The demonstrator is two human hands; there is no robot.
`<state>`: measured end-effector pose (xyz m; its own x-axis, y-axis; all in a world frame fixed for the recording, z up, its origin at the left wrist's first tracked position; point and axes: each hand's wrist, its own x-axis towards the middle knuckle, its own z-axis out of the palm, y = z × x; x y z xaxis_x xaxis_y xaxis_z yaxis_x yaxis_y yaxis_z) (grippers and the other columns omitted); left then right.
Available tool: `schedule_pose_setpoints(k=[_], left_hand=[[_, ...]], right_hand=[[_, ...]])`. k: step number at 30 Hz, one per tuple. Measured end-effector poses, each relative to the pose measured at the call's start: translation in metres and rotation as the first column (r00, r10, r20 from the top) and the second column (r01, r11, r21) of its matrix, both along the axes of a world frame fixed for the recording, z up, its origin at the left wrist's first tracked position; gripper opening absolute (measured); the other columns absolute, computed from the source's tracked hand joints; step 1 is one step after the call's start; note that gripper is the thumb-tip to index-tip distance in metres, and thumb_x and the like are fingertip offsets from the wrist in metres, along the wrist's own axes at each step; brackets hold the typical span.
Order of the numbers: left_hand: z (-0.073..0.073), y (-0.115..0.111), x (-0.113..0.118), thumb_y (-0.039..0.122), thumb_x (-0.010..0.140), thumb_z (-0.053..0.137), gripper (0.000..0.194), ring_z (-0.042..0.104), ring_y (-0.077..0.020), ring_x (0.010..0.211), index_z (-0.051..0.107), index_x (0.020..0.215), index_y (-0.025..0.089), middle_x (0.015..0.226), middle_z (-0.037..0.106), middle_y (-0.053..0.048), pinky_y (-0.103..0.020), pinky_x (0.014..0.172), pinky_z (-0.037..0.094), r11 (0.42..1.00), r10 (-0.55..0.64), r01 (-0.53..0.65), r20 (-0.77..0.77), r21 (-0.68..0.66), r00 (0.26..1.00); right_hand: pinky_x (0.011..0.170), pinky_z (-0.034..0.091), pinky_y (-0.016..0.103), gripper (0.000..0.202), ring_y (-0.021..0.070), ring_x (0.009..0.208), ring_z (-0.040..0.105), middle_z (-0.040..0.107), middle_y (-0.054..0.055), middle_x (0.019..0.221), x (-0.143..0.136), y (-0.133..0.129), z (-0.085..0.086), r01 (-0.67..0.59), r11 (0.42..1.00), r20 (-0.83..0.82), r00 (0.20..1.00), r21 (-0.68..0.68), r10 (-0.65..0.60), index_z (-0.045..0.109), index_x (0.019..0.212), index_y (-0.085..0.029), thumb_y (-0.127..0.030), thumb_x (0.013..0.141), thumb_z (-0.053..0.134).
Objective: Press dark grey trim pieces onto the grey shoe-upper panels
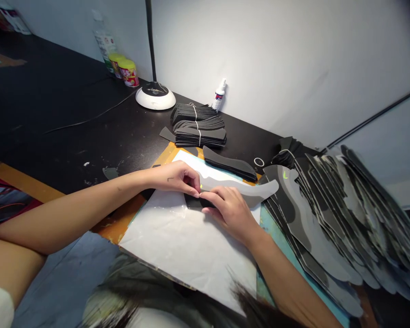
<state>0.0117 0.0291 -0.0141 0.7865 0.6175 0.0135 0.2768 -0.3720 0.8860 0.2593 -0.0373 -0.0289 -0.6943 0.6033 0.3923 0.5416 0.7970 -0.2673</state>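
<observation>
A curved grey cut panel [253, 191] with a dark lower part lies on a white sheet [177, 232]. My left hand [181, 177] has its thumb and fingers pinched together at the panel's left end, beside a small yellow mark. From the right, my right hand [229, 210] bends over the panel, its forefinger meeting the left fingertips at the edge. Its thumb is tucked at the dark part. The fingers cover much of that end of the panel. Just behind lies a small stack of black curved pieces [229, 163].
Banded bundles of dark pieces [200, 125] lie behind, near a lamp base [155, 96] and a white spray bottle [219, 95]. On the right, many grey and black panels [314, 218] lie fanned out. A white ring [258, 161], two yellow-lidded tubs [128, 73] and a clear bottle [104, 41] stand farther back.
</observation>
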Motion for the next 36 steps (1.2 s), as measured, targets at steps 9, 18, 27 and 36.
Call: schedule_pose_setpoints(k=[9, 18, 27, 36], left_hand=[[0.0007, 0.0018, -0.0015, 0.037, 0.085, 0.078, 0.02, 0.057, -0.0111, 0.066, 0.078, 0.088, 0.017, 0.075, 0.068, -0.003, -0.019, 0.058, 0.04, 0.994, 0.019, -0.016, -0.023, 0.112, 1.0], [-0.0018, 0.0024, -0.0018, 0.037, 0.085, 0.077, 0.018, 0.058, -0.0119, 0.068, 0.079, 0.089, 0.019, 0.077, 0.068, -0.003, -0.02, 0.06, 0.042, 0.988, 0.027, -0.018, -0.054, 0.156, 0.998], [-0.0014, 0.0031, -0.0027, 0.036, 0.087, 0.075, 0.021, 0.063, -0.0132, 0.069, 0.078, 0.09, 0.016, 0.083, 0.073, -0.006, -0.02, 0.061, 0.046, 0.998, 0.024, -0.021, -0.041, 0.055, 0.999], [-0.0003, 0.0038, -0.0011, 0.033, 0.087, 0.075, 0.018, 0.061, -0.0119, 0.067, 0.078, 0.089, 0.015, 0.079, 0.071, -0.005, -0.019, 0.06, 0.046, 0.996, 0.017, -0.012, -0.054, 0.093, 0.998]], right_hand=[[0.079, 0.045, 0.033, 0.026, 0.0206, 0.09, 0.063, 0.071, 0.006, 0.105, 0.0023, 0.002, 0.0003, 0.031, 0.998, -0.03, 0.999, -0.055, -0.033, 0.069, 0.114, -0.021, -0.04, 0.102, 0.055], [0.083, 0.05, 0.035, 0.023, 0.0223, 0.095, 0.062, 0.072, 0.006, 0.105, 0.0009, 0.0017, 0.001, 0.043, 0.998, -0.032, 0.998, -0.041, -0.045, 0.07, 0.112, -0.022, -0.037, 0.101, 0.057], [0.085, 0.052, 0.034, 0.026, 0.0218, 0.101, 0.067, 0.073, 0.007, 0.107, 0.0002, 0.0031, 0.0012, 0.058, 0.997, -0.034, 0.998, -0.053, -0.06, 0.071, 0.111, -0.023, -0.04, 0.102, 0.054], [0.082, 0.052, 0.031, 0.024, 0.0202, 0.098, 0.07, 0.075, 0.005, 0.106, -0.0008, 0.0032, 0.0013, 0.074, 0.997, -0.054, 0.996, -0.017, -0.075, 0.073, 0.107, -0.023, -0.039, 0.1, 0.058]])
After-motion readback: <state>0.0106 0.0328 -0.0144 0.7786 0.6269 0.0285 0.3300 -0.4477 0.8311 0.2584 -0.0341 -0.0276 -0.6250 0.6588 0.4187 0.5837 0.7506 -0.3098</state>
